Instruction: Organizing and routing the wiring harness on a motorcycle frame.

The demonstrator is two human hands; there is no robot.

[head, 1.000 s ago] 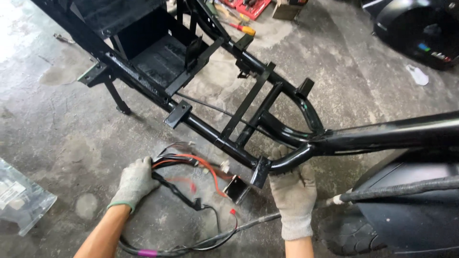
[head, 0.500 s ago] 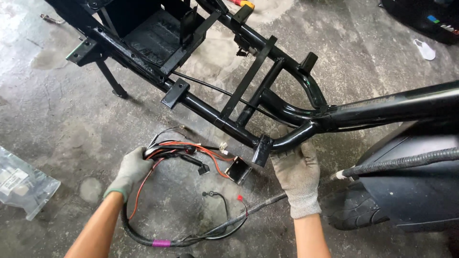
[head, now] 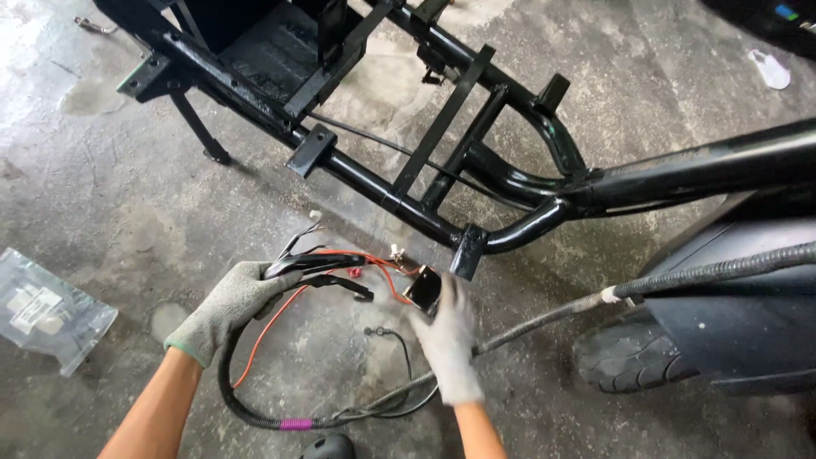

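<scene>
My left hand (head: 225, 308), in a grey knit glove, grips a bundle of black and red wires (head: 314, 263) of a wiring harness that loops down over the concrete floor to a purple tape band (head: 296, 422). My right hand (head: 446, 336), also gloved, holds a small dark box-shaped connector (head: 422, 289) at the end of the red wires. Both hands are just below the lower tube of a black metal scooter frame (head: 382, 195), near a bracket (head: 468, 251) on it.
A black scooter body with its tyre (head: 633, 361) stands at the right, and a sheathed cable (head: 705, 272) runs from it toward my right hand. A clear plastic bag of parts (head: 42, 310) lies at the left. The frame's stand leg (head: 200, 132) rests on the floor.
My right hand has dropped from the frame bracket down onto the small connector. My left hand has stayed on the wire bundle, and the view has shifted slightly.
</scene>
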